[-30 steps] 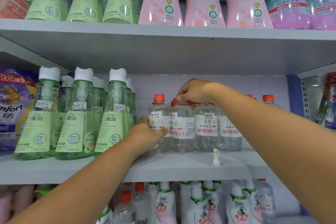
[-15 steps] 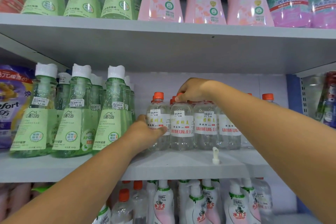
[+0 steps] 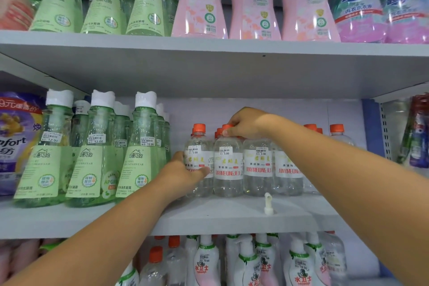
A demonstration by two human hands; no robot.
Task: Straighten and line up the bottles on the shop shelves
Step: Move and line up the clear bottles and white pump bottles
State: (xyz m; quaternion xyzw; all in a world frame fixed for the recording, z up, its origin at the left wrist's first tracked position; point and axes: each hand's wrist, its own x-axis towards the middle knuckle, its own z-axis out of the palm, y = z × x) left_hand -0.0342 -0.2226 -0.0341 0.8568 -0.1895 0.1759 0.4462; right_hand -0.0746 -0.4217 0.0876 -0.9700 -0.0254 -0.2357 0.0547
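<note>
Here, on the middle shelf point(image 3: 209, 216), my left hand point(image 3: 183, 174) wraps the leftmost clear bottle point(image 3: 199, 162) at its label; my right hand point(image 3: 246, 124) pinches its neighbour's orange cap point(image 3: 227, 127). Full, smooth plastic — likely heavy, slippery — so grip low.

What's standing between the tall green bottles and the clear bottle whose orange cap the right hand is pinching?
In the head view, one clear orange-capped bottle stands there, gripped low by the left hand. The right hand pinches the cap of its neighbour, right of the green bottles.
</note>
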